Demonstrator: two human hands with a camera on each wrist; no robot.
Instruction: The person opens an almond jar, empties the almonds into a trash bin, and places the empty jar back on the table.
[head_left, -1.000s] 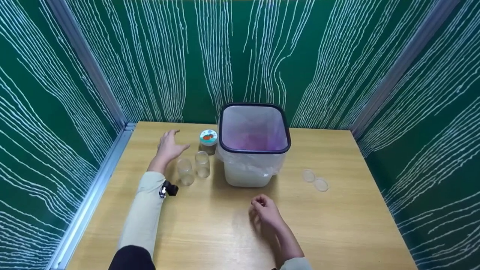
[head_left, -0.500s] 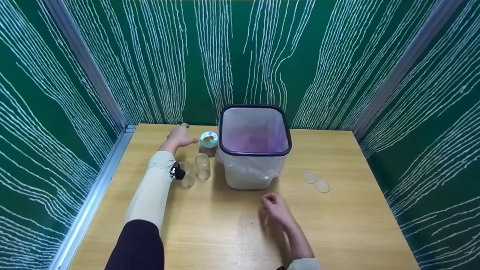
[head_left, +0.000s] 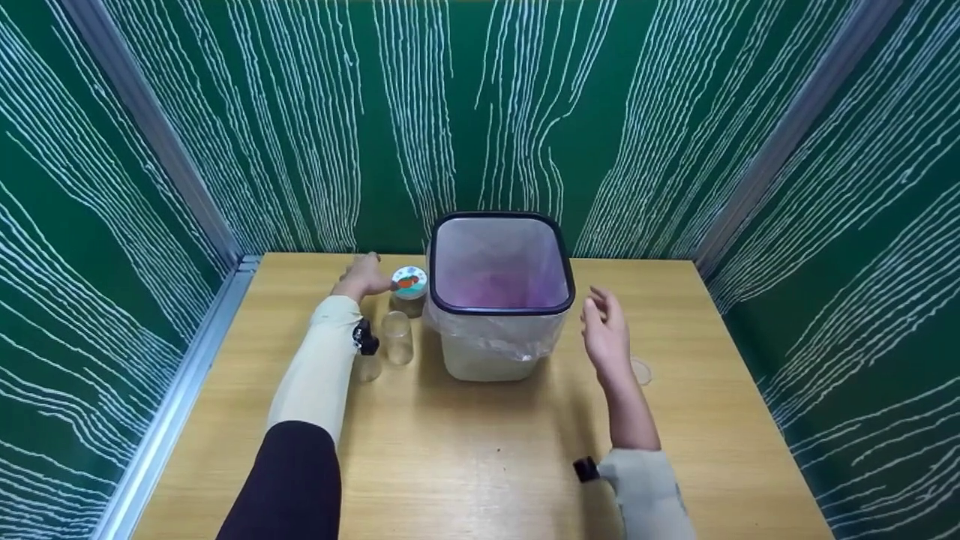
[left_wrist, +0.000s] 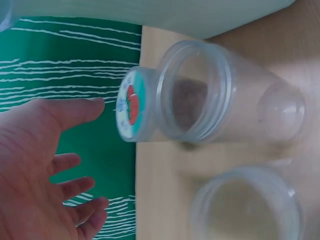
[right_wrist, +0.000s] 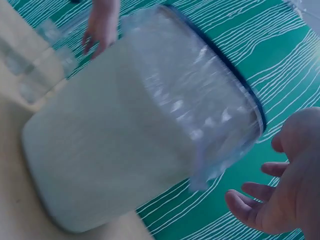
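My left hand (head_left: 364,277) is at the back left of the table, with its thumb close to a jar (head_left: 409,282) that has a printed lid in white, green and orange. In the left wrist view the thumb and fingers (left_wrist: 82,112) are spread, and a gap shows between thumb and lid. Two clear, lidless jars (head_left: 398,341) stand nearer; the left one (head_left: 370,367) is partly behind my wrist. My right hand (head_left: 607,334) is raised beside a bin (head_left: 487,367), its fingers loosely bent around nothing. Dark contents show inside the lidded jar.
The bin has a black rim (head_left: 501,310) and a translucent bag liner (head_left: 517,341). A clear disc (head_left: 641,371) lies on the wooden table (head_left: 465,480), right of the bin, partly behind my right wrist. Green walls with white lines (head_left: 517,112) enclose the table.
My left hand has moved back and rightward to the lidded jar. My right hand has risen from in front of the bin to its right side, now covering one of two clear discs.
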